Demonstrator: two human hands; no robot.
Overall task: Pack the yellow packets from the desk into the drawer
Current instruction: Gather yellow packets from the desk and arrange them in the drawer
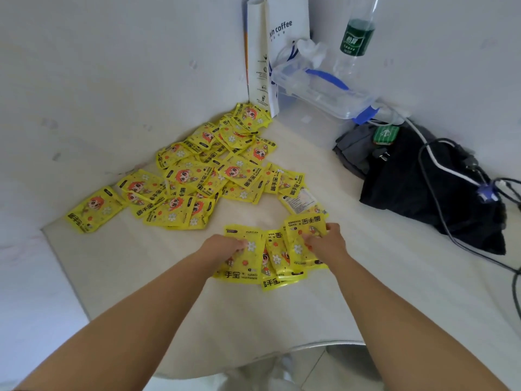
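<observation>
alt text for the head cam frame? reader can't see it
On a white desk, a left hand presses and a right hand grips a small fan of yellow packets; a bigger pile lies behind. A black bag sits at the right.

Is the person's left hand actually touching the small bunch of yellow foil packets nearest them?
Touching. The head view shows the left hand with its fingertips resting on the near bunch of yellow packets, with no gap between them.
</observation>
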